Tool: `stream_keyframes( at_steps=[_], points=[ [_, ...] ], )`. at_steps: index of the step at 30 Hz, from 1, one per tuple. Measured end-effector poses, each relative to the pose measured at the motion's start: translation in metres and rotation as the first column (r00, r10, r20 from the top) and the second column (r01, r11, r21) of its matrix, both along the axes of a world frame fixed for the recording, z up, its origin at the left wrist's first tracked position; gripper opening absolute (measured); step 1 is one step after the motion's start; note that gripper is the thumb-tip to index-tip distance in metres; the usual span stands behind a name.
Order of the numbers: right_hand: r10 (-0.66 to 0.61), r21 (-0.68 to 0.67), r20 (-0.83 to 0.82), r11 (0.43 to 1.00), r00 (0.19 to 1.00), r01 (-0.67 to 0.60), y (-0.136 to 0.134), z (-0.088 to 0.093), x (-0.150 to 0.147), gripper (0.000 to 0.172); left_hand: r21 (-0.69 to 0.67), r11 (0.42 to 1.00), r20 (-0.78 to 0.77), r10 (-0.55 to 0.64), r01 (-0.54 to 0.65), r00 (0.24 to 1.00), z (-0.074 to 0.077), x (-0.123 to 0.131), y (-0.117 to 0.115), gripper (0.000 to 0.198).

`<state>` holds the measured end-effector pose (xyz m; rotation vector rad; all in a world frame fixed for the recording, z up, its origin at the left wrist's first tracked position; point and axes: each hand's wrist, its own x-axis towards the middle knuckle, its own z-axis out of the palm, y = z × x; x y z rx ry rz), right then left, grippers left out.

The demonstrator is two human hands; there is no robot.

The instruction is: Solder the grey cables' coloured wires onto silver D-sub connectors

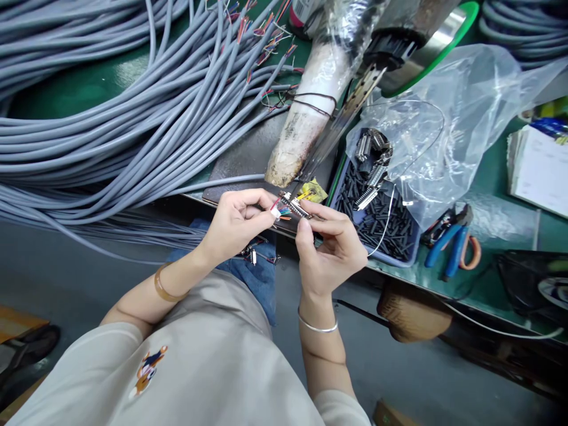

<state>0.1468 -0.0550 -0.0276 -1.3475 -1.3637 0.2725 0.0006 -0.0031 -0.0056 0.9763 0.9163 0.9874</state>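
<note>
You held coloured wires (284, 212) and a metal connector (297, 206) close together at the front edge of the bench (510, 234).
At left, a mass of grey cables (133, 148) spread over the bench, many stripped ends fanning toward the middle. Your left hand (239, 223) came next, its grip pinched on the coloured wires, thumb against fingers. The metal connector sat between your hands, near the blunt tip of a white wrapped tube (306, 118). Your right hand (331, 248) had its grip fastened on the connector's right end. Near it stood a blue tray (415, 245) of small black pieces (381, 234), then blue-handled pliers (457, 251).
</note>
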Motion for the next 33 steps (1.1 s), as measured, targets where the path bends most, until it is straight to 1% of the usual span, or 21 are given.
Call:
stream_keyframes(
  at_steps=[4, 9, 12, 17, 19, 21, 23, 27, 30, 33],
  points=[
    [-0.022, 0.016, 0.038, 1.000, 0.999, 0.022, 0.0024, 0.0009, -0.0001, 0.012, 0.017, 1.000, 0.011, 0.001, -0.001, 1.000, 0.0013, 0.0002, 0.0008, 0.017],
    [-0.007, 0.144, 0.121, 0.989, 0.993, -0.011, 0.0066, 0.0023, 0.0013, 0.013, 0.066, 0.998, 0.038, -0.009, 0.007, 0.999, 0.0012, 0.0010, 0.0023, 0.017],
    [-0.005, 0.167, 0.154, 0.986, 0.988, -0.021, 0.0063, 0.0010, 0.0029, 0.015, 0.083, 0.997, 0.041, -0.010, 0.007, 0.999, 0.0005, 0.0013, 0.0027, 0.016],
    [0.023, 0.157, 0.158, 0.986, 0.987, -0.048, 0.0023, -0.0054, 0.0049, 0.016, 0.068, 0.998, 0.023, -0.018, 0.017, 1.000, -0.0016, 0.0003, 0.0016, 0.015],
    [0.035, 0.126, 0.107, 0.991, 0.994, -0.049, 0.0009, -0.0069, 0.0049, 0.015, 0.063, 0.998, 0.027, -0.027, 0.025, 0.999, -0.0022, -0.0005, 0.0011, 0.015],
    [0.047, 0.066, 0.034, 0.997, 0.998, -0.049, 0.0000, -0.0070, 0.0046, 0.013, 0.062, 0.997, 0.036, -0.037, 0.035, 0.999, -0.0025, -0.0011, 0.0007, 0.015],
    [0.051, 0.025, -0.008, 0.998, 0.999, -0.051, -0.0002, -0.0062, 0.0039, 0.013, 0.062, 0.998, 0.048, -0.028, 0.025, 0.998, -0.0024, -0.0012, 0.0002, 0.015],
    [0.040, 0.065, 0.043, 0.997, 0.998, -0.043, 0.0013, -0.0048, 0.0023, 0.013, 0.057, 0.998, 0.025, 0.008, -0.009, 1.000, -0.0020, 0.0001, -0.0010, 0.014],
    [0.034, 0.096, 0.069, 0.995, 0.997, -0.041, 0.0033, -0.0053, 0.0020, 0.014, 0.058, 0.998, -0.016, 0.007, -0.006, 1.000, -0.0027, 0.0011, -0.0010, 0.014],
    [0.030, 0.099, 0.072, 0.994, 0.997, -0.037, 0.0049, -0.0062, 0.0026, 0.016, 0.073, 0.997, -0.021, -0.001, 0.003, 1.000, -0.0047, 0.0015, 0.0003, 0.015]
  ],
)
